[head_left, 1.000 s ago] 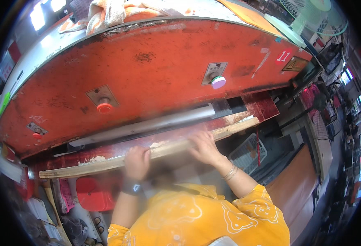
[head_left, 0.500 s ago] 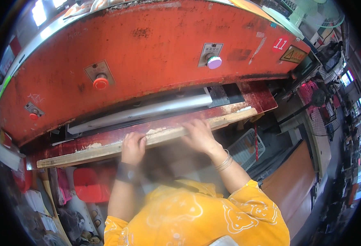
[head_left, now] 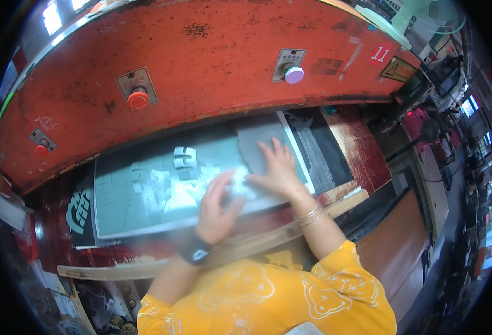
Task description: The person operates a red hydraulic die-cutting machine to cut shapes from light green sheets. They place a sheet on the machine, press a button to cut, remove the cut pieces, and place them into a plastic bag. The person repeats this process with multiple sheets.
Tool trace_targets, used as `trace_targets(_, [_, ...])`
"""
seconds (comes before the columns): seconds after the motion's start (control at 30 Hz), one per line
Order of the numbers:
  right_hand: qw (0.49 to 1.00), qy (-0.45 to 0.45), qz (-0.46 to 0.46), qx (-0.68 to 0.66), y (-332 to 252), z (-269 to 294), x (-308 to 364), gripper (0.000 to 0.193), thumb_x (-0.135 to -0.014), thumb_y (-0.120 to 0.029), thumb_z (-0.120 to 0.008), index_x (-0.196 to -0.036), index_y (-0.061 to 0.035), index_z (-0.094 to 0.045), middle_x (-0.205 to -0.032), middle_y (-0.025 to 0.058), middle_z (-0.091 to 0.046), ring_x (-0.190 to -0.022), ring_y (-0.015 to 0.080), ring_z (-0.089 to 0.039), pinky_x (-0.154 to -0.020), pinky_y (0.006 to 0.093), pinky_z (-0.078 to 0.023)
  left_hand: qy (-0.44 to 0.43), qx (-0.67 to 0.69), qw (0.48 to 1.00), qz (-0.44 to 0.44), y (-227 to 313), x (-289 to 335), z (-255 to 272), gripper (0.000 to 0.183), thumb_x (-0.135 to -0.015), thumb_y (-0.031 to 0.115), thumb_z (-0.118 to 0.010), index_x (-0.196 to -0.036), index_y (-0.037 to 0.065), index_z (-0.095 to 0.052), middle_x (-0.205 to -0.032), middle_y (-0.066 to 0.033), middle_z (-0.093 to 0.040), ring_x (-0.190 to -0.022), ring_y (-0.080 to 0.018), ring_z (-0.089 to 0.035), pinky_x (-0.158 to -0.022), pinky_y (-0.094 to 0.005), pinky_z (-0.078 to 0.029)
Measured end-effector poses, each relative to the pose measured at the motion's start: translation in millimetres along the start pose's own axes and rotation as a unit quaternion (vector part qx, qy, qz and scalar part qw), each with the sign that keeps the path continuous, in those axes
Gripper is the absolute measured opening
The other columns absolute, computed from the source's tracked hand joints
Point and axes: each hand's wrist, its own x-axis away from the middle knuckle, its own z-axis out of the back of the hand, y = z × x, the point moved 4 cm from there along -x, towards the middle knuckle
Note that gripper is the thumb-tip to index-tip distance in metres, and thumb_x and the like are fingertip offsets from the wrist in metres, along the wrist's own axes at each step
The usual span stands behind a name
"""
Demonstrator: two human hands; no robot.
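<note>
My yellow sleeves filled the bottom of the view at six o'clock, and just past them ran the pale wooden ledge (head_left: pixel 145 268) along the near edge of the counter (head_left: pixel 363 162), its red surface scuffed and dusty. A second before, both my hands had been down on that ledge, with only a narrow dark slot showing under the press. Now they had come forward and up, onto the grey sheet (head_left: pixel 145 195) lying flat on the counter bed.

My left hand (head_left: pixel 215 212) lay on the sheet's near edge, about centre, watch on the wrist, fingers spread loosely and pointing to twelve o'clock; it was blurred, so I judged it was sliding. My right hand (head_left: pixel 279 170) rested flat at one o'clock of the left, bangles on the wrist, fingers fanned wide and pressing down on the sheet's right part, beside a white strip (head_left: pixel 296 151). Neither hand pinched anything; both were palm-down.

The sheet showed pale cut-out shapes across its middle. Beneath it a black mat (head_left: pixel 81 212) stuck out at nine o'clock and again at two o'clock.

Beyond, the big red press (head_left: pixel 212 61) arched across twelve o'clock, with a red button (head_left: pixel 138 99) at eleven and a purple one (head_left: pixel 294 74) at one. With the bed open, I judged the sheet was being smoothed into place.
</note>
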Motion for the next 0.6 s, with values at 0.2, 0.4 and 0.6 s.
trace_targets(0.2, [0.996, 0.029, -0.042, -0.073, 6, 7, 67, 0.072, -0.058, -0.034, -0.078, -0.124, -0.0153, -0.057, -0.139, 0.0244, -0.037, -0.124, 0.0474, -0.036, -0.103, 0.0529, -0.031, 0.007, 0.029, 1.0, 0.007, -14, 0, -65, 0.086, -0.087, 0.039, -0.055, -0.143, -0.008, -0.009, -0.145, -0.0266, -0.025, -0.134, -0.0346, -0.029, -0.11, -0.0409, -0.021])
trace_targets(0.4, [0.93, 0.05, -0.058, -0.359, 44, 23, 88, 0.082, -0.057, -0.019, -0.08, -0.131, -0.0041, -0.05, -0.14, 0.021, -0.04, -0.127, 0.0304, -0.042, -0.106, 0.0383, -0.032, -0.096, -0.185, 0.977, -0.035, -6, 20, -92, 0.092, -0.078, 0.046, -0.064, -0.139, -0.008, -0.023, -0.141, -0.0266, -0.032, -0.135, -0.0408, -0.024, -0.111, -0.0531, -0.012])
trace_targets(0.6, [0.666, 0.077, -0.094, -0.736, 91, 22, 92, 0.064, -0.079, -0.026, -0.063, -0.132, 0.0021, -0.043, -0.12, 0.0149, -0.056, -0.102, 0.0212, -0.058, -0.088, 0.0308, -0.047, -0.168, -0.372, 0.911, -0.064, 1, 19, -100, 0.074, -0.071, 0.05, -0.068, -0.124, 0.001, -0.05, -0.126, -0.0194, -0.046, -0.131, -0.0395, -0.029, -0.11, -0.0557, -0.013])
